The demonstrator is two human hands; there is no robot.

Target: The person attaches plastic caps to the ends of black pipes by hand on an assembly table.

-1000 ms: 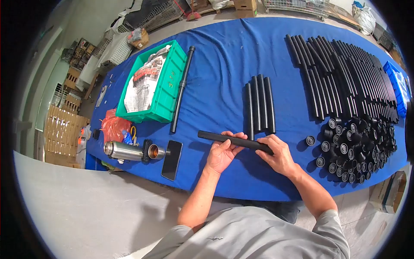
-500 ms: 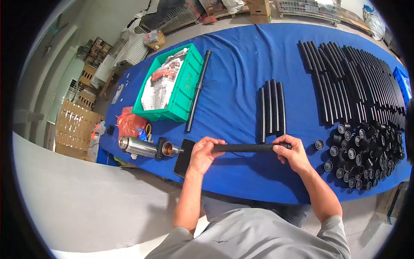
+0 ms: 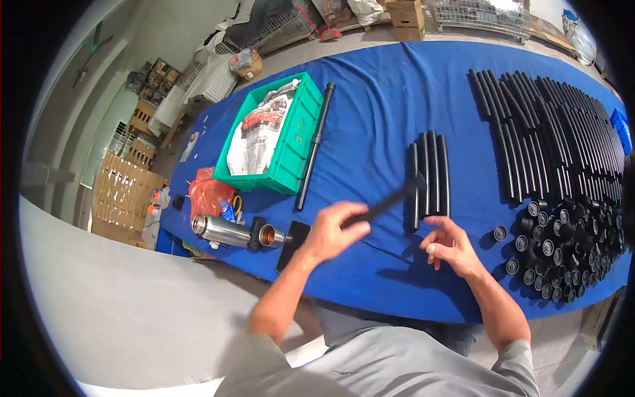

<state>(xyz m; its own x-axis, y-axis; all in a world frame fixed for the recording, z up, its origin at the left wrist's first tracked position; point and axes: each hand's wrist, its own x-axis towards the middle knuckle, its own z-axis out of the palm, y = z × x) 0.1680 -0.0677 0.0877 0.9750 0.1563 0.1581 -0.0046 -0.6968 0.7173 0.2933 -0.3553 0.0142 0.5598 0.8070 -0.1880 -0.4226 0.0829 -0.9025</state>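
My left hand (image 3: 334,231) is closed around one end of a black tube (image 3: 390,203). The tube slants up to the right, blurred by motion, and its far end overlaps a short row of black tubes (image 3: 433,175) lying on the cloth. My right hand (image 3: 450,246) holds nothing; its fingers are curled but apart, just below that row. A single round black cap (image 3: 499,233) lies to the right of it, beside a large heap of black caps (image 3: 555,248).
Many black tubes (image 3: 522,159) lie in rows at the right. On the left stand a green crate (image 3: 291,142) with newspaper, a long black rod (image 3: 316,145), a steel flask (image 3: 225,230), a red plastic bag (image 3: 206,192) and a dark phone (image 3: 294,241). A blue cloth (image 3: 370,99) covers the table.
My right hand has let go of the tube's right end. My left hand has swung that end up and away, so the tube tilts instead of lying level. The view has shifted slightly.
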